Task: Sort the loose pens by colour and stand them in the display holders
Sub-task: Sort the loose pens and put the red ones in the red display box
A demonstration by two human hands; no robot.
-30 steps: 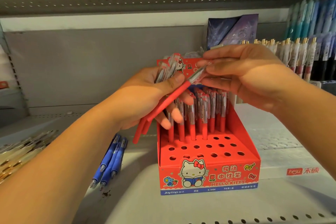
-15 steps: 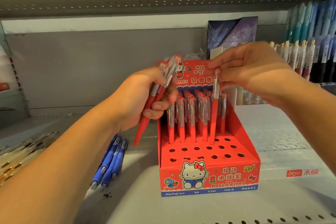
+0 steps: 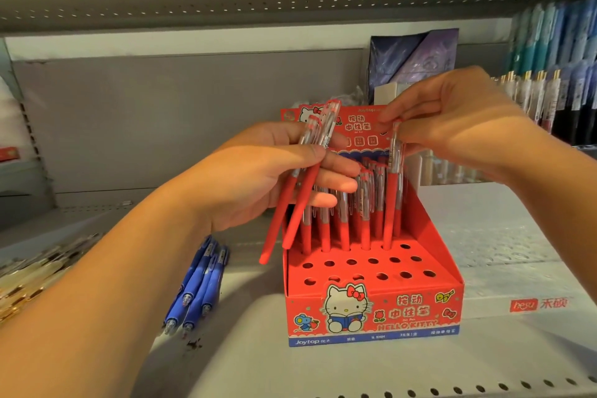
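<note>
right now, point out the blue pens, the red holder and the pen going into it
blue pens [image 3: 197, 287], head view, on the barrels of the bunch lying on the shelf
red holder [image 3: 374, 310], head view, on its printed front panel
red pen [image 3: 390, 203], head view, on its red lower barrel

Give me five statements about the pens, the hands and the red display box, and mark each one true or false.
1. The left hand holds two red pens. True.
2. The right hand is empty. False: it pinches the top of one red pen standing upright in the red display box.
3. Every hole in the box is filled. False: the two front rows of holes are empty.
4. A bunch of blue pens lies on the shelf, left of the box. True.
5. The blue pens stand in a holder. False: they lie flat and loose on the shelf.
</note>
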